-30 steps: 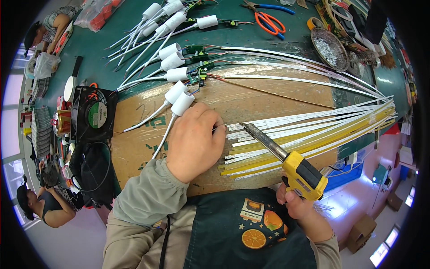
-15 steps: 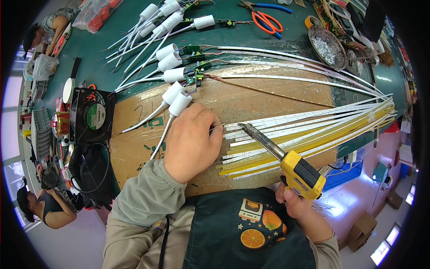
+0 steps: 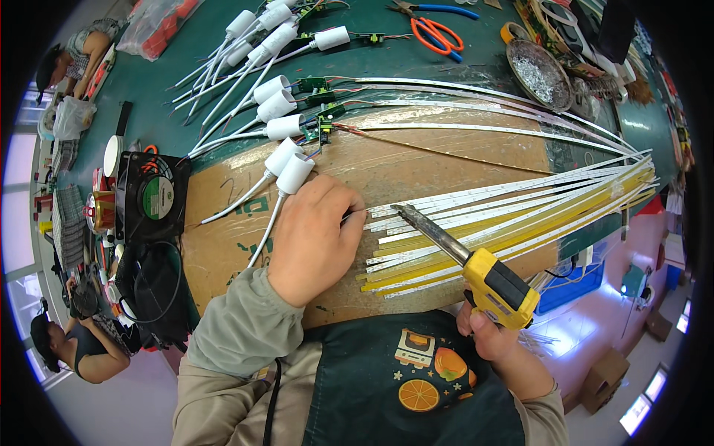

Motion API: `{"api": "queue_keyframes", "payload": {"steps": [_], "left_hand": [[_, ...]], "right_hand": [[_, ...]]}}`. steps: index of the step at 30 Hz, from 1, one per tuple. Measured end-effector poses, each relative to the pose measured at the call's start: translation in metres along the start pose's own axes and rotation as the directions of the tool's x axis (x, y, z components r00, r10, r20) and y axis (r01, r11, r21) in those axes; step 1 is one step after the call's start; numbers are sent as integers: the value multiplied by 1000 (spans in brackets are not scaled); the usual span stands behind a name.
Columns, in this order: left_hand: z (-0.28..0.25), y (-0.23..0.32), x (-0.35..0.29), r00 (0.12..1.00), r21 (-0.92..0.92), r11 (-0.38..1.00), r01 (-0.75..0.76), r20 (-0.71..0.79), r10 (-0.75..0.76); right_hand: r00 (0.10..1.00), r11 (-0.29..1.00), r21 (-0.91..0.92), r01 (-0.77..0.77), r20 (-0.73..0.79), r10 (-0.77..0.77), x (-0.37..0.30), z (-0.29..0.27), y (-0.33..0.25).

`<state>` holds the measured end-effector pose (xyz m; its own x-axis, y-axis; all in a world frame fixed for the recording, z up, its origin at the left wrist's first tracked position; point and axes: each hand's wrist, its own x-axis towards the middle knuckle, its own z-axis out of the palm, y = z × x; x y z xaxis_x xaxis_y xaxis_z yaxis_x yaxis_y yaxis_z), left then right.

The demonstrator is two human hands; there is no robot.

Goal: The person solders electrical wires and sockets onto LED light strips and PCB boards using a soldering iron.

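Note:
My right hand point(image 3: 487, 331) grips the yellow and black handle of a soldering iron point(image 3: 494, 286). The iron's dark tip points up and left, at the left ends of a fan of white LED strips point(image 3: 483, 195) with yellow ones among them. My left hand point(image 3: 316, 238) is closed in a pinch just left of those ends; whatever its fingertips hold is hidden behind the knuckles. Above that hand lie two white lamp sockets point(image 3: 294, 173) with white cables, one cable running down beside my wrist. A brown cardboard sheet point(image 3: 216, 245) lies beneath.
Farther off lie more white sockets point(image 3: 277, 104) with green circuit boards point(image 3: 312, 84) wired to strips. Pliers point(image 3: 439, 36) and a round dish of metallic bits point(image 3: 541, 74) sit at the back. A black fan point(image 3: 152, 195) stands left. Two other people are at the far left.
The whole view has shifted slightly. Both hands and the soldering iron keep nearly the same place over the strip ends.

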<state>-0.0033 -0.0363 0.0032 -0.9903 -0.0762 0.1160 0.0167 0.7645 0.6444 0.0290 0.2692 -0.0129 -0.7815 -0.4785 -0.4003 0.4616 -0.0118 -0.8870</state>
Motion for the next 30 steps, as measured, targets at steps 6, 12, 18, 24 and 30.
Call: {"api": "queue_keyframes", "payload": {"steps": [6,12,18,24,30], "left_hand": [[1,-4,1,999,-39,998,-39,4,40],[0,-1,2,999,17,999,-41,20,41],[0,-1,4,998,38,998,-52,36,51],[0,-2,4,998,40,998,-45,42,43],[0,-1,3,998,42,998,-44,41,42]], "right_hand": [[1000,997,-79,25,3,-25,0,-4,8],[998,998,-66,12,67,-7,2,-4,-2],[991,986,-120,114,81,-105,4,-7,12],[989,985,-131,111,116,-96,8,2,10],[992,977,-187,103,97,-86,8,3,9]]}}
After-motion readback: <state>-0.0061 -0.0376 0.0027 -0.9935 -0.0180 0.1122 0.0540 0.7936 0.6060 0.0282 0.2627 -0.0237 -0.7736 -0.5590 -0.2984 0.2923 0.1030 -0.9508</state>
